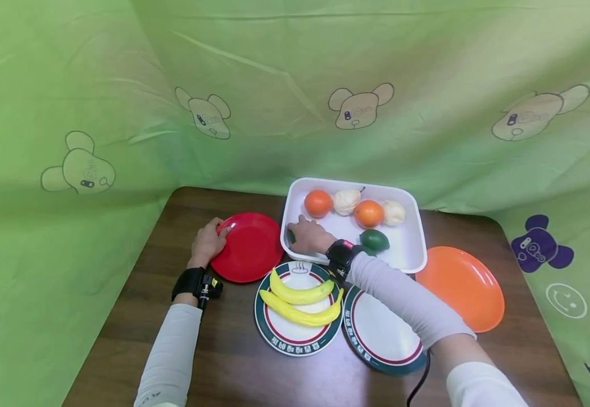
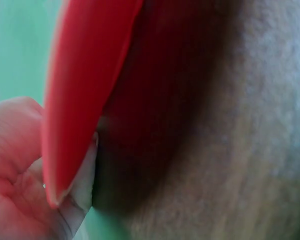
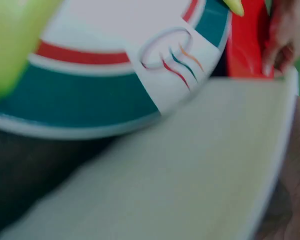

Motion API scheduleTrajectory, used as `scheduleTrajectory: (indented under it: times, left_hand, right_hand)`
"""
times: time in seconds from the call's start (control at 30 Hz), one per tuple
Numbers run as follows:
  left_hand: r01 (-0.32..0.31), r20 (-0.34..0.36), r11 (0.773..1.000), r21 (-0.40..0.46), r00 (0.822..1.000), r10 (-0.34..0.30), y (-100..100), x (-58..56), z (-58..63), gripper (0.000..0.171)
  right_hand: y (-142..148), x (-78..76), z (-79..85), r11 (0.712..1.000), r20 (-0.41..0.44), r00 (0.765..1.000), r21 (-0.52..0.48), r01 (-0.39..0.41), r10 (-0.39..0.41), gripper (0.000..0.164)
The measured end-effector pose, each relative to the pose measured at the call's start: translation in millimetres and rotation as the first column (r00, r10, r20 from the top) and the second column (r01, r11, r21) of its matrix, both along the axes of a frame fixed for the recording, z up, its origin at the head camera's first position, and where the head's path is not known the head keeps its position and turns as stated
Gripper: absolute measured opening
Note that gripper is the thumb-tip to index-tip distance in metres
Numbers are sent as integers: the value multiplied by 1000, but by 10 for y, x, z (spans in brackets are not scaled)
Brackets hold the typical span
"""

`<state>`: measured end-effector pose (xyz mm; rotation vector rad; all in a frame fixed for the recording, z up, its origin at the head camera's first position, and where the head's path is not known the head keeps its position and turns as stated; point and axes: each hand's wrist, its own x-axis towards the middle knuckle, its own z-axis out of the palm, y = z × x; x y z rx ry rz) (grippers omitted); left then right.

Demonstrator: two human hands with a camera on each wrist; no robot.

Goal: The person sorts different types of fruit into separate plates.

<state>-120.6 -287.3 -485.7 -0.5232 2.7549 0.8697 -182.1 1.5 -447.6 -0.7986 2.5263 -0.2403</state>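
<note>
Fingers work over the table (image 1: 137, 316), in and beside the tray (image 1: 404, 246): those of the left hand (image 1: 207, 243) pinch the rim of the red plate (image 1: 249, 249), just left of the tray; those of the right hand (image 1: 309, 234), at the tray's left end, seem curled round a green fruit (image 1: 292, 236), mostly hidden by the hand.

A bump from the right wrist, low over the near wall, could shift the tray and jog the banana plate (image 1: 285, 330); the red plate could tip or skid if its rim is pulled up; the green fruit, smooth and rounded, could slip from a loose hold.

Left wrist view shows a finger under the red rim, hidden from the head; right wrist view shows the tray's outer wall by the banana plate; only the head view shows the oranges (image 1: 368, 213).
</note>
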Motion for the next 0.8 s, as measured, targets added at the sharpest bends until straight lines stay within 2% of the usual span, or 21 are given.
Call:
scheduleTrajectory:
  times: [0.13,0.23,0.37,0.47,0.53,0.6,0.8]
  left_hand:
    - [22,-6,1000,-19,1000,-23,6,-27,5,35]
    - [34,-22,999,-32,999,-35,-15,-35,11,34]
    - [33,-42,998,-50,998,-36,-51,-30,31,32]
    - [39,-42,997,-65,998,-42,-56,-23,38,33]
    - [46,-40,996,-72,998,-49,-49,-17,31,34]
    - [49,-35,996,-78,998,-52,-36,-11,16,34]
    - [46,-25,997,-57,999,-48,8,19,-26,31]
  right_hand:
    - [43,-14,-24,999,-8,1000,-29,29,-30,40]
    - [41,-57,61,991,-119,991,-127,47,-62,25]
    - [-100,-69,293,944,-292,954,-328,-32,-69,17]
    - [-290,4,457,908,-339,941,-400,-126,-18,18]
    - [-432,75,509,902,-344,938,-392,-182,40,21]
    - [-571,144,495,910,-337,936,-350,-224,101,28]
    - [-885,289,217,950,-259,937,-148,-276,232,46]
